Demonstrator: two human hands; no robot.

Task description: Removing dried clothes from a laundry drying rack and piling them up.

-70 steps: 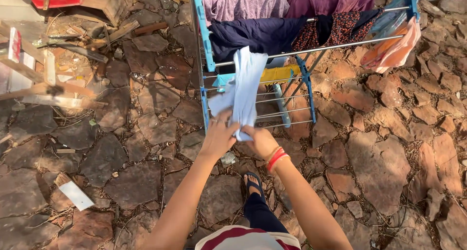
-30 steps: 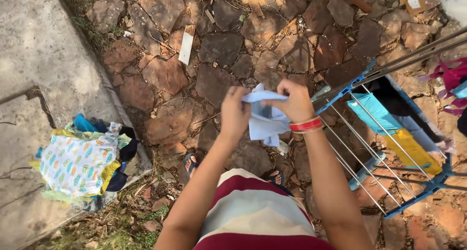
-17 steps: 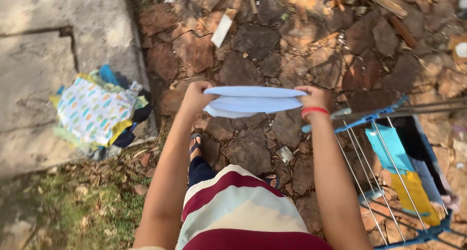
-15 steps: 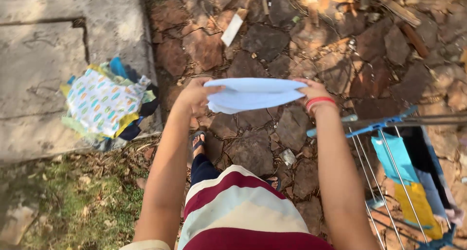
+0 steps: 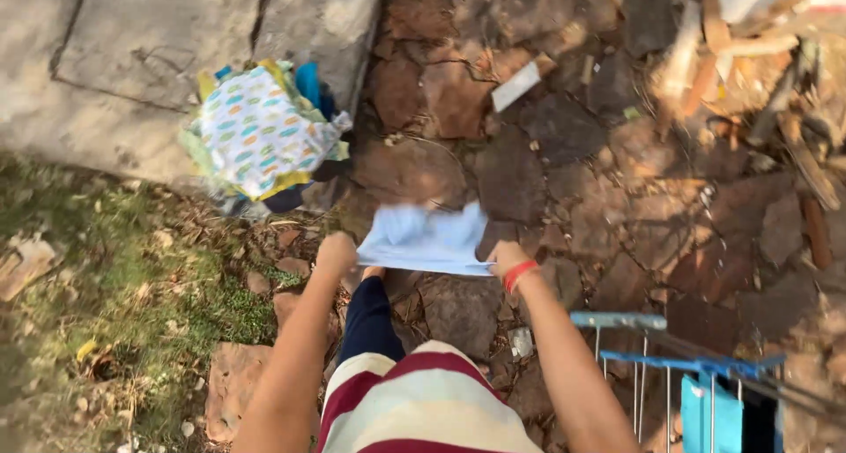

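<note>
Both hands hold one light blue cloth (image 5: 426, 239), stretched flat between them in front of the person's body. The left hand (image 5: 336, 251) has its grip clenched on the left edge of the cloth, and the right hand (image 5: 506, 258) has its grip clenched on the right edge. The right wrist wears red bangles (image 5: 520, 274). The picture is blurred here, so the single fingers cannot be told apart.

The cloth hangs in the air above the stone paving (image 5: 564, 153), not touching it. Taking the cloth as the landmark: up and to the left of it, well apart, a pile of clothes (image 5: 261, 134) lies at the edge of a grey concrete slab (image 5: 132, 56), with a white piece printed in small coloured shapes on top. To the left of the cloth and lower there is grass with dry leaves (image 5: 123, 303). Below the cloth and to its right stands a blue drying rack (image 5: 679, 365) with thin metal bars, and a turquoise piece (image 5: 709, 418) hangs on it. Far up and to the right of the cloth lie wooden scraps (image 5: 758, 56). Directly below the cloth the person's striped shirt (image 5: 423, 404) and dark trouser leg (image 5: 366, 316) are seen.
</note>
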